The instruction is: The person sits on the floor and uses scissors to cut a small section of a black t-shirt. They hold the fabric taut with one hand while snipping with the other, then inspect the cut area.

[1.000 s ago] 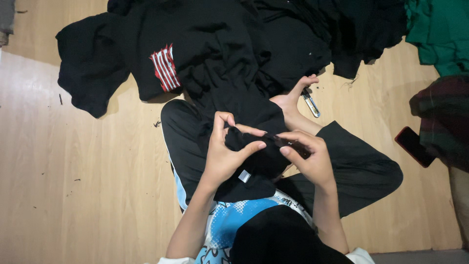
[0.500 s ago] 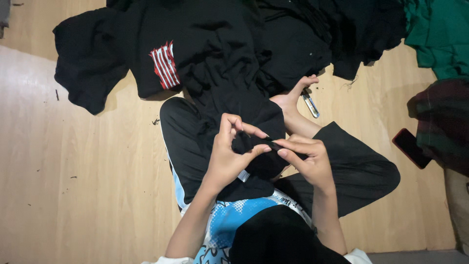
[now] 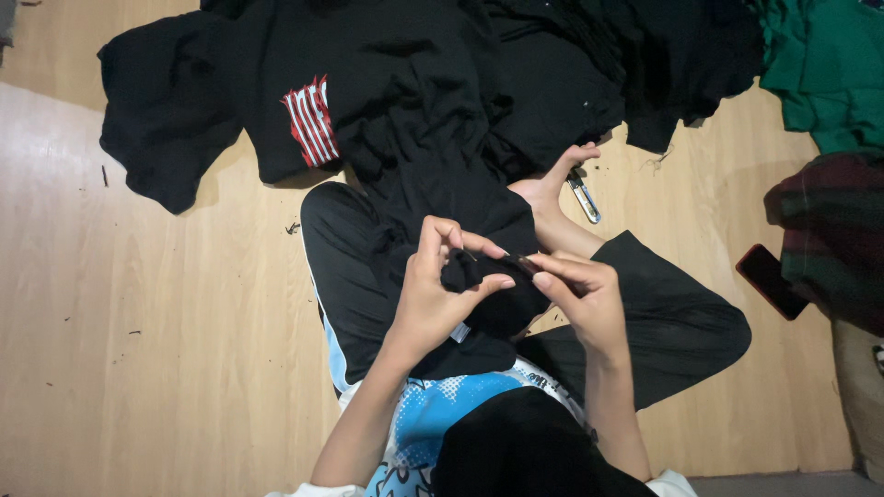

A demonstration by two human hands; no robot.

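Left hand (image 3: pixel 440 293) — fingers curled, pinching a bunched fold of the black garment (image 3: pixel 433 166) over the lap. Right hand (image 3: pixel 578 293) — fingertips closed on the same fold, apparently on a thin thread or needle; too small to tell. Bare foot (image 3: pixel 545 189) beyond. Thread snips (image 3: pixel 584 197) on the wooden floor (image 3: pixel 138 350), just beside the foot. Green cloth (image 3: pixel 820 74) cut off at the frame's top corner.

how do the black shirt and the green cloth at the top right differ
The black shirt bears a red and white print; the green cloth looks plain. The black shirt runs down onto the person's lap, pinched by both hands; the green cloth lies untouched, cut off by the frame. Both lie crumpled on the wooden floor.
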